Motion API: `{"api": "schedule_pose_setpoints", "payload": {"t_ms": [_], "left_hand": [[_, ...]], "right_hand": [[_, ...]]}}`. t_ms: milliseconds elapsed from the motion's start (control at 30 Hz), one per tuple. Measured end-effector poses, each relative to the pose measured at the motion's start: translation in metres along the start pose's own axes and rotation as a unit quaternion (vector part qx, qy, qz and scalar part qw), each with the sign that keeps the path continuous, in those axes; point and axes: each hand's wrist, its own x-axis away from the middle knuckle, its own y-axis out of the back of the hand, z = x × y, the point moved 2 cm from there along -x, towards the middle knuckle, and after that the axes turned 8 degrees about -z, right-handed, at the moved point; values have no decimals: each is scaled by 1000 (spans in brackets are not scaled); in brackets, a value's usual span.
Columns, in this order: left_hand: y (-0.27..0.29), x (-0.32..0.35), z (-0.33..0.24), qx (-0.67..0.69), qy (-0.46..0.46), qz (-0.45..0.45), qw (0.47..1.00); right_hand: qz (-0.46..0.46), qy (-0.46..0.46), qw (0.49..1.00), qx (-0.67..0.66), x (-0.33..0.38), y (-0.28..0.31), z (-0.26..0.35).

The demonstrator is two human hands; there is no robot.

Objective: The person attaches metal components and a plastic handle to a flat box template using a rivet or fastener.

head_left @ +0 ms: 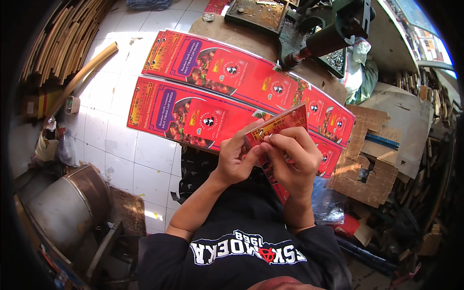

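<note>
My left hand [236, 162] is closed on the end of a red and gold printed sheet [291, 119], its fingers behind and its thumb in front. The fingers of my right hand [296, 159] are pinched together at that same end, beside a metal eyelet, with a small shiny bit at the fingertips that is too small to name. The held sheet is tilted up and runs down past my right wrist. Behind it, a long red printed sheet [159, 108] and a stack of similar red sheets [166, 50] lie side by side, with eyelets at the corners of the farther one.
A dark green hand press [328, 41] stands at the far side of the work table [205, 28], beside a tray [253, 14] of small metal bits. Torn cardboard [372, 169] lies at the right. A metal drum [63, 203] and wood strips [67, 41] are on the left.
</note>
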Motion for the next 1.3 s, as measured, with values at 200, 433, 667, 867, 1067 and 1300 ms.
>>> {"api": "schedule_pose_setpoints", "payload": {"t_ms": [200,433,667,867,1067,1300], "left_hand": [[1,1,0,7,18,4,1000],[0,0,1,0,-1,-4,1000],[2,2,5,-31,-11,1,999],[1,2,6,-30,-28,-2,999],[-1,1,-1,-12,13,-4,1000],[-1,2,1,4,8,-18,1000]], "right_hand": [[2,5,1000,12,-2,0,3],[9,-11,1000,13,-5,-1,7],[21,-57,998,-11,-6,-2,6],[29,-95,994,-44,-9,-3,1],[31,-106,991,-76,-9,0,-10],[-15,-110,978,-175,1,8,-22]]}}
